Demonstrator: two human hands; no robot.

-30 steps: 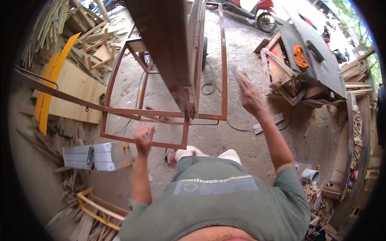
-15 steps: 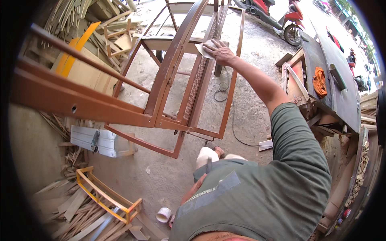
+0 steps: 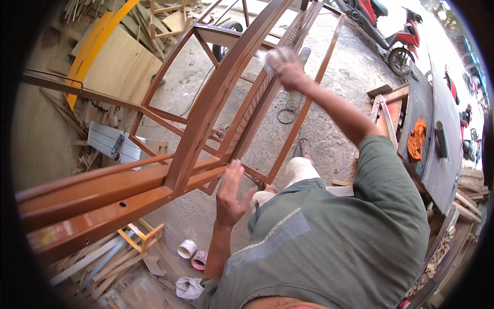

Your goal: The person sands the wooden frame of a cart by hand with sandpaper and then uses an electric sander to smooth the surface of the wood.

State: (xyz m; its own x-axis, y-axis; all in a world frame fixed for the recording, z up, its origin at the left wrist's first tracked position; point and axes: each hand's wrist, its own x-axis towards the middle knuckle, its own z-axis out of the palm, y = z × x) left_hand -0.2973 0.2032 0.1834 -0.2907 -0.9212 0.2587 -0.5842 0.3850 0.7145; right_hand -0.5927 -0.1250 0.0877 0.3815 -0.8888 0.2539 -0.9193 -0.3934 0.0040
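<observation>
A large reddish-brown wooden frame (image 3: 207,110) with curved rails and a patterned inner strip stands in front of me. My right hand (image 3: 288,68) is stretched out to its far part, above the long rails, and is blurred by motion. A pale folded sheet (image 3: 263,56) shows at those fingers; its material is too smeared to make out. My left hand (image 3: 231,197) is raised near the frame's lower corner, fingers extended and thumb apart, with nothing in it. Whether it touches the wood I cannot tell.
A dark bench board (image 3: 446,149) at the right bears an orange cloth (image 3: 416,139). A red scooter (image 3: 406,38) is parked beyond. Wood scraps, a small yellow frame (image 3: 142,238) and a white roll (image 3: 187,249) lie at lower left. A cable coil (image 3: 287,114) is on the ground.
My left hand has come into view and risen beside the frame. My right hand, with the pale sheet, has lifted and blurred. The view has shifted and the frame appears turned.
</observation>
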